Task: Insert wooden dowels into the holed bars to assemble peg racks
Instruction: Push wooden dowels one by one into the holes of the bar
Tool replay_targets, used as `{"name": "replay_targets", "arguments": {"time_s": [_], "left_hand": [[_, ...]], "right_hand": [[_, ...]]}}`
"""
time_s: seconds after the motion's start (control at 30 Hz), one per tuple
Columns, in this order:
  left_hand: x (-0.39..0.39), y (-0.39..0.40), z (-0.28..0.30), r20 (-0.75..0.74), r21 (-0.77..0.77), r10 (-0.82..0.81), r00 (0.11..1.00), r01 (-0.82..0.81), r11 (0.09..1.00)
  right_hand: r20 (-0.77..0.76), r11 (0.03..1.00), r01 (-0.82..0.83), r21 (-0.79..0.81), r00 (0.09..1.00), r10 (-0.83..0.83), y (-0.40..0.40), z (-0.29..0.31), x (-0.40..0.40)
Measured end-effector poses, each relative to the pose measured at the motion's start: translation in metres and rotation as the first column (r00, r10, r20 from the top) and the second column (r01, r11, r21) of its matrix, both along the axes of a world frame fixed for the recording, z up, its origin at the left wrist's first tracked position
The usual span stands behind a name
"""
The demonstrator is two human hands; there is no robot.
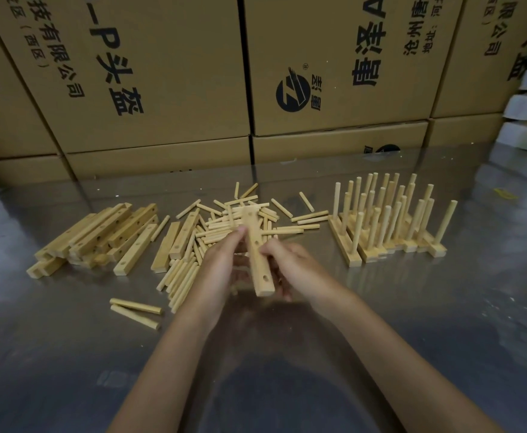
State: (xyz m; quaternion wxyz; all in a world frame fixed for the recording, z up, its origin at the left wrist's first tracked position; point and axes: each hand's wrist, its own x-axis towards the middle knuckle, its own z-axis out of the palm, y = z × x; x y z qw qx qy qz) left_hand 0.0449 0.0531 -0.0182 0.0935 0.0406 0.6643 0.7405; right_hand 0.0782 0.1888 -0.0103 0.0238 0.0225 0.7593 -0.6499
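Both hands, left (221, 264) and right (290, 264), grip one holed bar (257, 257); perhaps seven finished racks (390, 232).

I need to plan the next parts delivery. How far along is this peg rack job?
Done: a cluster of finished racks stands on the right, dowels upright. In hand: both the left hand and right hand hold one holed bar, its visible holes empty. Left: a stack of bare bars and a big pile of loose dowels. Roughly midway, I'd guess.
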Motion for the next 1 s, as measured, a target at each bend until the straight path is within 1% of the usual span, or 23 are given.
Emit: {"name": "replay_targets", "arguments": {"time_s": [0.07,0.1,0.17,0.2,0.23,0.3,0.33,0.37,0.4,0.43,0.47,0.5,0.53,0.6,0.63,0.67,0.77,0.83,0.9,1.0], "left_hand": [[0.0,0.0,0.0,0.07,0.058,0.02,0.997,-0.024,0.998],[0.0,0.0,0.001,0.084,0.074,0.037,0.996,-0.043,0.996],[0.003,0.002,0.004,0.093,0.093,0.067,0.993,-0.075,0.993],[0.005,0.002,0.006,0.089,0.098,0.09,0.992,-0.098,0.99],[0.005,0.003,0.007,0.077,0.094,0.13,0.989,-0.137,0.986],[0.004,0.001,0.008,0.051,0.08,0.254,0.966,-0.257,0.963],[0.001,-0.003,0.008,0.061,0.077,0.318,0.946,-0.322,0.944],[-0.003,-0.008,0.009,0.09,0.076,0.367,0.926,-0.374,0.924],[-0.007,-0.014,0.009,0.125,0.08,0.398,0.909,-0.409,0.909],[-0.01,-0.021,0.01,0.162,0.089,0.415,0.895,-0.433,0.897],[-0.013,-0.027,0.011,0.196,0.095,0.425,0.884,-0.448,0.889],[-0.015,-0.033,0.011,0.215,0.097,0.431,0.876,-0.458,0.884],[-0.017,-0.037,0.011,0.216,0.097,0.434,0.875,-0.461,0.882],[-0.019,-0.042,0.011,0.197,0.101,0.433,0.879,-0.458,0.883],[-0.019,-0.042,0.011,0.192,0.1,0.434,0.88,-0.457,0.884],[-0.019,-0.042,0.011,0.192,0.093,0.434,0.88,-0.457,0.885],[-0.017,-0.04,0.013,0.203,0.078,0.428,0.881,-0.45,0.89],[-0.015,-0.039,0.015,0.212,0.064,0.429,0.878,-0.451,0.89],[-0.014,-0.038,0.015,0.214,0.055,0.426,0.879,-0.446,0.893],[-0.013,-0.037,0.016,0.22,0.065,0.4,0.89,-0.422,0.904]], "right_hand": [[0.061,0.99,-0.143,0.008,0.988,0.143,-0.006,-0.004,0.001],[0.083,0.983,-0.186,-0.011,0.979,0.186,-0.009,-0.006,0.002],[0.108,0.971,-0.22,-0.093,0.967,0.23,-0.012,-0.007,0.002],[0.105,0.968,-0.23,-0.1,0.965,0.24,-0.013,-0.008,0.002],[0.089,0.969,-0.238,-0.068,0.966,0.244,-0.015,-0.008,0.003],[-0.002,0.977,-0.195,0.091,0.981,0.196,-0.02,-0.012,0.004],[-0.095,0.97,-0.112,0.216,0.986,0.135,-0.022,-0.016,0.003],[-0.222,0.932,0.014,0.362,0.972,0.071,-0.022,-0.02,0.002],[-0.351,0.848,0.147,0.51,0.935,0.049,-0.02,-0.025,0.0],[-0.429,0.739,0.233,0.632,0.9,0.084,-0.016,-0.029,-0.001],[-0.434,0.651,0.244,0.719,0.889,0.147,-0.011,-0.032,-0.003],[-0.387,0.598,0.196,0.777,0.898,0.209,-0.006,-0.036,-0.006],[-0.321,0.57,0.122,0.813,0.91,0.262,-0.003,-0.04,-0.008],[-0.226,0.519,0.014,0.854,0.91,0.347,-0.002,-0.045,-0.011],[-0.214,0.509,-0.001,0.861,0.906,0.364,-0.003,-0.047,-0.011],[-0.237,0.514,0.018,0.857,0.901,0.364,-0.003,-0.047,-0.011],[-0.417,0.511,0.23,0.828,0.862,0.288,-0.001,-0.039,-0.011],[-0.477,0.515,0.316,0.797,0.852,0.216,-0.001,-0.034,-0.009],[-0.461,0.508,0.321,0.799,0.87,0.176,-0.002,-0.033,-0.007],[-0.373,0.441,0.26,0.859,0.907,0.193,-0.001,-0.034,-0.006]]}}
